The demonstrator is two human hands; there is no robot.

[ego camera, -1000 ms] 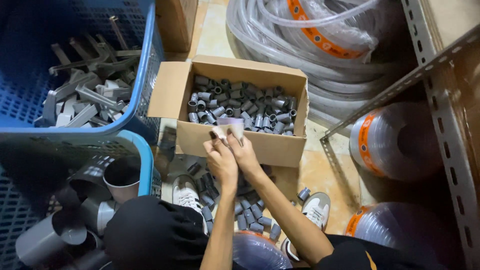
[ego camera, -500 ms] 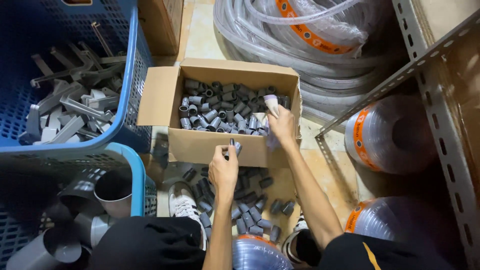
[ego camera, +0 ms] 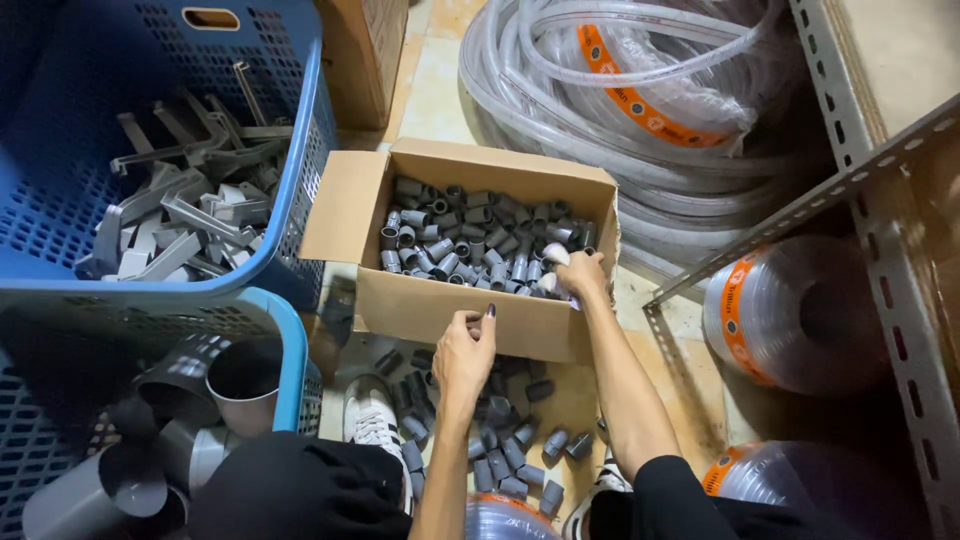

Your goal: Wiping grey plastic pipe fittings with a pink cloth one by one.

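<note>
Small grey pipe fittings (ego camera: 470, 240) fill an open cardboard box (ego camera: 440, 305) on the tiled floor (ego camera: 430, 90); more lie loose on a flattened cardboard sheet (ego camera: 575, 395) in front of it. The right hand (ego camera: 580, 275) reaches into the box, fingers curled around a pale fitting. The left hand (ego camera: 465, 350) hovers at the box's front wall, fingers pressed together; whether it holds anything cannot be told. Left stand blue baskets (ego camera: 300, 180) of grey parts; behind and right, clear hose coils (ego camera: 640, 130) with orange bands beside a metal shelf frame (ego camera: 890, 200).

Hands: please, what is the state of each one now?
Left hand: closed on small grey fittings.
Right hand: in the cardboard box, holding a white piece.
</note>
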